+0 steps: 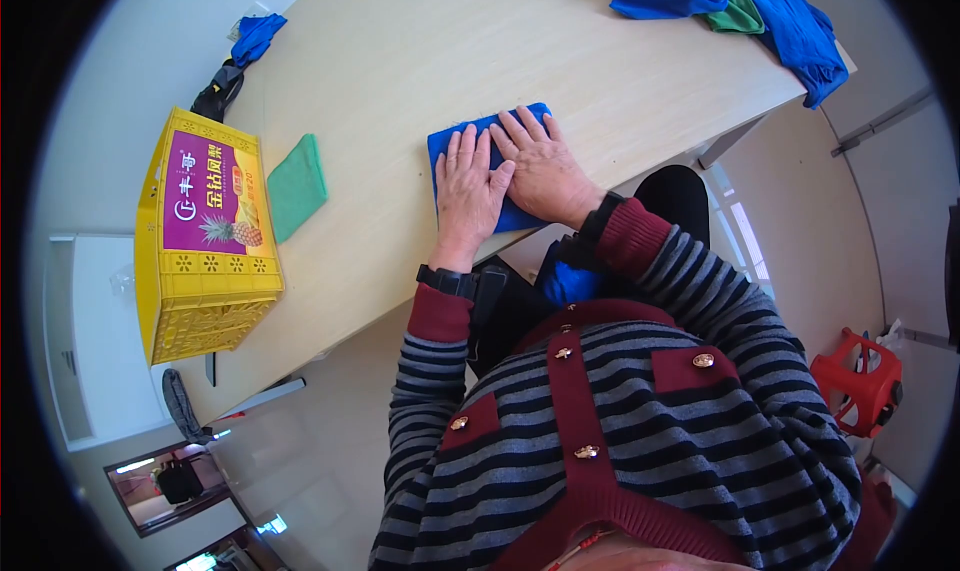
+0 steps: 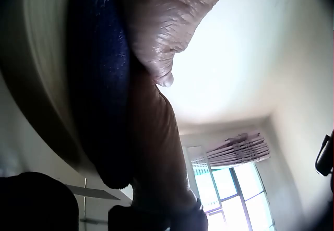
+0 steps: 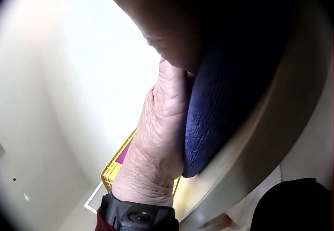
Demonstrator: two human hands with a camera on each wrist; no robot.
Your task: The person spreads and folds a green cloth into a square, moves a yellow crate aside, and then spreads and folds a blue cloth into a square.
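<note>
A folded blue cloth (image 1: 520, 217) lies at the table's near edge in the head view. The left hand (image 1: 468, 193) rests flat on its left part, fingers straight. Over its right part lies the right hand (image 1: 545, 176), fingers extended, its fingertips near the cloth's far edge. The two hands meet at the left thumb. From the side, the left wrist view shows the blue cloth (image 2: 99, 85) as a thick pad under the left hand (image 2: 172, 27). In the right wrist view the cloth (image 3: 209, 121) sits beneath both hands, its underside against the table.
A yellow crate (image 1: 215, 306) with a pineapple label stands at the table's left, beside a folded green cloth (image 1: 297, 189). Blue and green cloths (image 1: 790, 31) hang over the far right corner. A red stool (image 1: 858, 381) stands on the floor at right.
</note>
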